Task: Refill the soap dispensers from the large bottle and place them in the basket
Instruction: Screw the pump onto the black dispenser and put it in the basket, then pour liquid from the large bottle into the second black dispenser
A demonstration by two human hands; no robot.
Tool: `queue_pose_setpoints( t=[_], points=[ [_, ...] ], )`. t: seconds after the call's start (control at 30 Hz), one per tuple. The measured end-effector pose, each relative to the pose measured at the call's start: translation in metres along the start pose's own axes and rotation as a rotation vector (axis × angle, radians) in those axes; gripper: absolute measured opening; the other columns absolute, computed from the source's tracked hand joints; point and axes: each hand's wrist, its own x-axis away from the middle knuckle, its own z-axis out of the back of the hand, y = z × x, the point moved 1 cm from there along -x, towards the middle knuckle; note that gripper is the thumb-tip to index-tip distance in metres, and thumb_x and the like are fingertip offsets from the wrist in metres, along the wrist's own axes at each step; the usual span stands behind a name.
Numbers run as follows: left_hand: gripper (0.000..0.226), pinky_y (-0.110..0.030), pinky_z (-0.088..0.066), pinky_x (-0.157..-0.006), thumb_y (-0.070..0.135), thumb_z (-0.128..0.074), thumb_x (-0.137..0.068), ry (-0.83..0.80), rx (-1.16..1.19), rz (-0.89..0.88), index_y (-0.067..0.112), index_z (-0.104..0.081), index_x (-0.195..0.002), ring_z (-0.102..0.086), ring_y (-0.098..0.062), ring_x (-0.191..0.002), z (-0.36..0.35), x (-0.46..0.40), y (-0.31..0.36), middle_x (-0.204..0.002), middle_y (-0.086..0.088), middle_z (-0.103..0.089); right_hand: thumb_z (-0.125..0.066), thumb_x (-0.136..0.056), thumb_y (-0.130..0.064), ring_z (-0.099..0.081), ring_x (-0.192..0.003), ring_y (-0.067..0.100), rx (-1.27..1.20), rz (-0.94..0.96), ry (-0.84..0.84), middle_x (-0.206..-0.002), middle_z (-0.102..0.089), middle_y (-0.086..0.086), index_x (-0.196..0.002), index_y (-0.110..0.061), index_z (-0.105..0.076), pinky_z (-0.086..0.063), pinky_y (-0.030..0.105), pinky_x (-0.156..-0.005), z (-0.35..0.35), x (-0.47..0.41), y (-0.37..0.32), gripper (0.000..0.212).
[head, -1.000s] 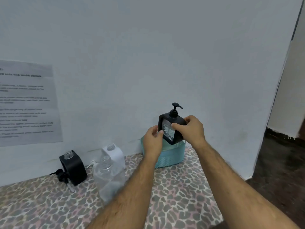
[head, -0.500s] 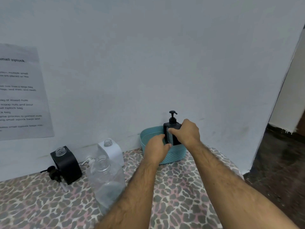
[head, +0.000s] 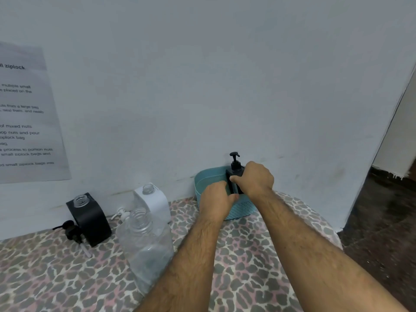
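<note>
Black pump dispenser — upright in teal basket, far right of bench. Right hand grasps its body; left hand — fingers curled against it.

**Single head cam, wide-angle, looking forward and down**

One view only, so no overlap with another. It looks from above and behind both forearms toward the wall, close in. Leopard-print table fills the bottom, wall the top, posted sheet at left edge, doorway at right.
</note>
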Motion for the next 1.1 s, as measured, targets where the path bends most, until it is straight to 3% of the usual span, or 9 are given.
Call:
queue_pose_setpoints(
  t=[0.2,0.33,0.43,0.53,0.83,0.9,1.0,1.1],
  points=[
    [0.039,-0.028,-0.04,-0.069,0.041,-0.066,-0.089,-0.005,0.043,-0.003,0.013,-0.061,-0.115,-0.049,-0.01,-0.081,0.001,0.001,0.0,-0.105,0.001,-0.067,-0.077,-0.076,-0.047,-0.059,-0.076,0.018,0.064,-0.02,-0.062,-0.082,-0.061,-0.002,-0.088,-0.017,-0.057,-0.039,0.022,-0.05,0.005,-0.006,-0.003,0.038],
    [0.044,-0.027,-0.033,-0.072,0.041,-0.064,-0.091,0.008,0.03,-0.002,0.01,-0.06,-0.121,-0.041,-0.008,-0.085,0.0,0.003,0.001,-0.113,-0.002,-0.066,-0.078,-0.069,-0.059,-0.053,-0.106,0.024,0.183,-0.069,-0.079,-0.102,-0.063,0.003,-0.101,-0.018,-0.059,-0.05,0.033,-0.082,0.007,-0.012,0.005,0.056],
    [0.043,-0.03,-0.038,-0.075,0.04,-0.063,-0.092,0.006,0.02,0.002,0.009,-0.06,-0.121,-0.051,-0.014,-0.089,0.0,0.005,0.002,-0.111,-0.002,-0.065,-0.079,-0.065,-0.064,-0.052,-0.109,0.024,0.21,-0.095,-0.098,-0.106,-0.062,0.003,-0.103,-0.018,-0.059,-0.048,0.035,-0.088,0.006,-0.012,0.012,0.062],
    [0.042,-0.032,-0.045,-0.086,0.04,-0.063,-0.092,0.001,0.024,0.0,0.009,-0.061,-0.121,-0.06,-0.02,-0.108,-0.001,0.006,0.002,-0.119,-0.004,-0.066,-0.08,-0.063,-0.064,-0.054,-0.107,0.024,0.227,-0.103,-0.097,-0.106,-0.063,0.002,-0.104,-0.02,-0.059,-0.045,0.035,-0.088,0.005,-0.01,0.014,0.064],
    [0.042,-0.033,-0.044,-0.093,0.037,-0.064,-0.092,-0.018,0.038,-0.019,0.009,-0.06,-0.123,-0.057,-0.021,-0.115,0.002,0.008,0.005,-0.123,-0.005,-0.064,-0.079,-0.061,-0.069,-0.058,-0.107,0.025,0.203,-0.127,-0.093,-0.112,-0.061,0.004,-0.109,-0.019,-0.061,-0.046,0.036,-0.086,0.005,-0.005,0.017,0.072],
    [0.041,-0.032,-0.04,-0.099,0.034,-0.063,-0.092,0.005,0.052,-0.06,0.009,-0.06,-0.125,-0.054,-0.02,-0.121,0.001,0.012,0.004,-0.126,-0.005,-0.062,-0.077,-0.063,-0.071,-0.06,-0.104,0.026,0.161,-0.122,-0.074,-0.11,-0.062,0.004,-0.105,-0.018,-0.062,-0.048,0.036,-0.086,0.006,-0.002,0.02,0.069],
    [0.044,-0.036,-0.019,-0.119,0.029,-0.059,-0.095,0.048,0.085,-0.156,0.008,-0.054,-0.134,-0.033,-0.022,-0.142,0.001,0.02,0.002,-0.138,-0.005,-0.055,-0.069,-0.071,-0.071,-0.062,-0.095,0.027,0.066,-0.083,0.044,-0.102,-0.064,0.005,-0.097,-0.014,-0.065,-0.051,0.037,-0.079,0.013,0.004,0.025,0.062],
    [0.046,-0.041,-0.017,-0.121,0.029,-0.055,-0.098,0.129,0.126,-0.214,0.009,-0.05,-0.139,-0.032,-0.02,-0.142,0.005,0.034,0.003,-0.143,-0.003,-0.051,-0.066,-0.079,-0.066,-0.064,-0.09,0.028,-0.062,-0.04,0.16,-0.098,-0.068,0.007,-0.096,-0.011,-0.069,-0.052,0.036,-0.073,0.025,0.014,0.031,0.057]
  ],
)
